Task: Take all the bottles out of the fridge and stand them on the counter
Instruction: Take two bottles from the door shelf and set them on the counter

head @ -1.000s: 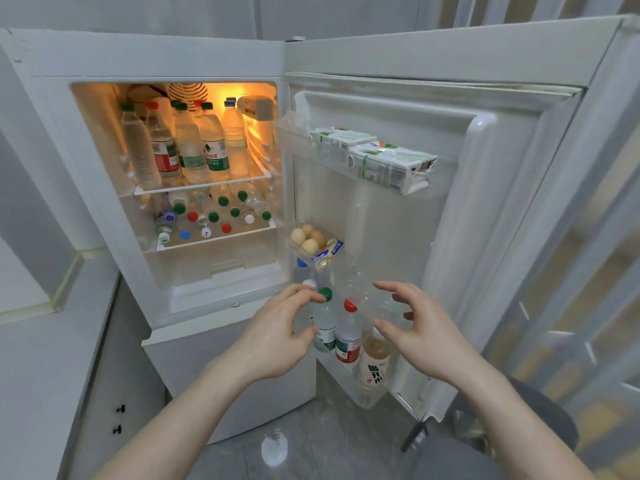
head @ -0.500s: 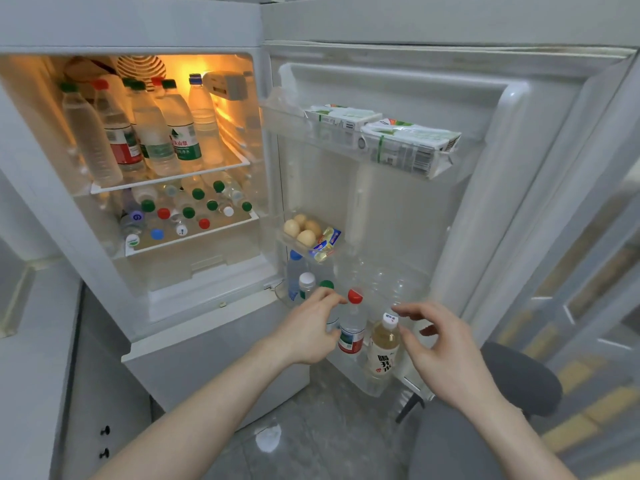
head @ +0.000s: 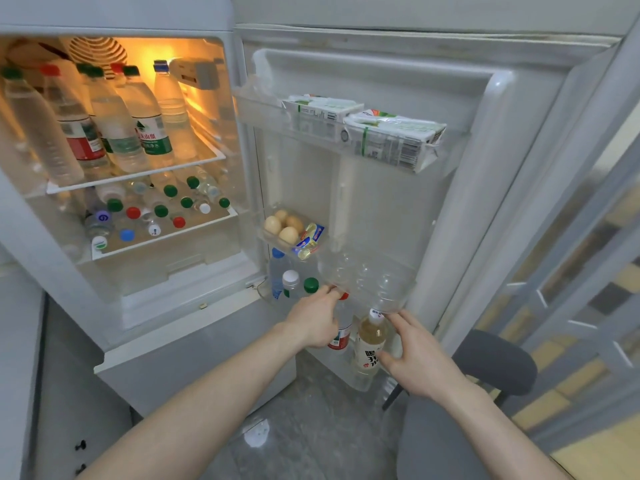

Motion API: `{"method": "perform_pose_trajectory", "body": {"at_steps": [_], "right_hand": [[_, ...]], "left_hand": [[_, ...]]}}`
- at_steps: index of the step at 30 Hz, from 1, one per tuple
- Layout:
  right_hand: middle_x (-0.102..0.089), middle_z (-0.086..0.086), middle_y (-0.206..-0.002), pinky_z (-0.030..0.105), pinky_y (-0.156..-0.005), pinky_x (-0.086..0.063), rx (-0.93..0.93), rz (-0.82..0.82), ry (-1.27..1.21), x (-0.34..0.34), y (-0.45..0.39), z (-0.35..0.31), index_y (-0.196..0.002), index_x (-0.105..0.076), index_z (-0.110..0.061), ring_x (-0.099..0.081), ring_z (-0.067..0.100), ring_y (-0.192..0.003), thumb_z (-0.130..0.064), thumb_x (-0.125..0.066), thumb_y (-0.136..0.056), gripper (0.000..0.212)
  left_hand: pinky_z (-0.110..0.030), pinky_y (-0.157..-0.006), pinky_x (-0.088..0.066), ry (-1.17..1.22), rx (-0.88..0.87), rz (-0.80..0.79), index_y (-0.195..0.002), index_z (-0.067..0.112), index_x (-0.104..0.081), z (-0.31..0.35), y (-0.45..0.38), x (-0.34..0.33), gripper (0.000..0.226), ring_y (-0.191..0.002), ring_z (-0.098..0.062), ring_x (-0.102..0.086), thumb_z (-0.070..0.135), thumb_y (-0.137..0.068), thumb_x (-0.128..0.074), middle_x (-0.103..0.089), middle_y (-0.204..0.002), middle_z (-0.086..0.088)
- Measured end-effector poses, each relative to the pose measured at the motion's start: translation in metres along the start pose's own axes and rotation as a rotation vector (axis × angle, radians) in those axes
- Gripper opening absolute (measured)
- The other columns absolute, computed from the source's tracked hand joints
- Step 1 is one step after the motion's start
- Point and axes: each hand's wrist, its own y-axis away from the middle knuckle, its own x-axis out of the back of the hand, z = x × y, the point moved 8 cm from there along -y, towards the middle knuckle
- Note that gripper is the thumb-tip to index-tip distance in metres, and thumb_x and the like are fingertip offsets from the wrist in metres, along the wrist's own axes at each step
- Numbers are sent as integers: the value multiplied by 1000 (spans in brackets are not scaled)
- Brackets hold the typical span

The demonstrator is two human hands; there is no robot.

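Note:
The fridge stands open with its door [head: 485, 168] swung right. Several water bottles [head: 117, 133] stand on the top shelf, and more lie on the lower shelf [head: 156, 209]. In the door's bottom rack stand a blue-capped bottle [head: 277, 271], a white-capped one [head: 291, 282], a green-capped one [head: 310, 285], a red-capped, red-labelled bottle [head: 341, 336] and a yellowish drink bottle with a white cap [head: 370, 341]. My left hand [head: 317, 320] wraps around the red-capped bottle. My right hand [head: 415, 355] closes on the yellowish bottle's side.
Cartons [head: 388, 136] fill the door's top rack; eggs [head: 282, 226] and small packets sit in the middle rack. A dark chair [head: 495, 362] stands right of the door. A grey counter edge [head: 17, 341] lies at the left. The floor below is grey.
Both hands have moved forward and down to the door's bottom rack. The left has closed on the red-capped bottle, the right on the yellowish bottle. The view has come closer.

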Motion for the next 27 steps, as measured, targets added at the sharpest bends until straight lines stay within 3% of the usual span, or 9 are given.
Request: {"method": "perform_pose_trajectory", "body": {"at_steps": [6, 12, 15, 20, 22, 27], "right_hand": [[-46, -8, -151, 25, -100, -48, -22, -85, 80, -11, -24, 1, -152, -44, -32, -58, 18, -127, -32, -67, -91, 66], [-53, 0, -142, 28, -87, -50, -30, -87, 157, -18, -37, 8, -156, -31, -36, -63, 23, -111, -30, -68, -90, 75], [-55, 1, -141, 33, -91, -53, -17, -91, 179, -21, -42, 11, -156, -30, -35, -63, 27, -114, -24, -65, -90, 75], [-64, 2, -122, 38, -88, -56, 23, -93, 153, -22, -48, 9, -133, -53, -29, -63, 24, -106, -14, -57, -94, 41], [-64, 2, -120, 36, -87, -55, 28, -108, 179, -24, -48, 9, -122, -60, -26, -62, 23, -104, -14, -56, -97, 29], [-63, 1, -112, 32, -79, -54, 10, -151, 207, -28, -47, 4, -107, -64, -25, -61, 23, -96, -13, -63, -92, 20]], "left_hand": [[-46, -100, -52, -38, 18, 40, -158, 31, -32, -1, -9, 4, 66, -125, -35, -57, 11, -98, -52, -37, -158, -3], [-47, -98, -53, -8, 26, 118, -140, 31, -50, -1, -15, 7, 43, -119, -34, -61, 16, -101, -53, -55, -142, -4], [-48, -93, -55, 25, 47, 146, -132, 29, -55, -3, -17, 7, 34, -112, -33, -64, 17, -99, -56, -63, -129, -5], [-48, -89, -56, 34, 60, 155, -121, 25, -61, -6, -16, 6, 24, -105, -31, -65, 21, -98, -61, -66, -117, -5], [-48, -90, -55, 27, 51, 151, -123, 24, -61, -7, -15, 5, 26, -106, -30, -65, 21, -97, -63, -65, -119, -3], [-46, -99, -52, 30, 16, 136, -134, 23, -60, -6, -6, 4, 38, -118, -28, -61, 25, -97, -68, -60, -135, 0]]}}
